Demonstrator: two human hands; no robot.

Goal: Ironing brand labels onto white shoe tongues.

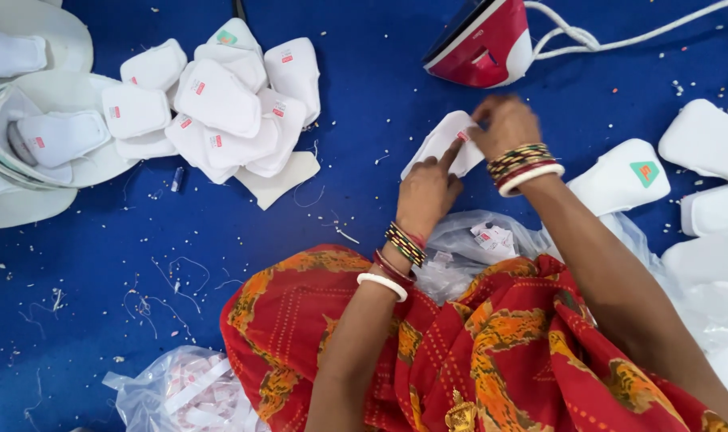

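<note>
A white fabric pad point(441, 142) with a small red tag lies on the blue cloth surface in front of me. My left hand point(428, 190) rests on it, its forefinger pressing near the red tag. My right hand point(504, 124) is bent over the pad's far right end, fingers pinched on its edge. Both wrists wear bangles. A clear plastic bag with small printed labels point(488, 240) sits on my lap just below the hands.
A red and white iron point(480, 44) with a white cord stands just beyond the pad. A heap of white pads point(220, 104) lies upper left, beside white trays point(52, 152). More pads point(628, 176) sit right. A bag of labels point(184, 392) lies lower left.
</note>
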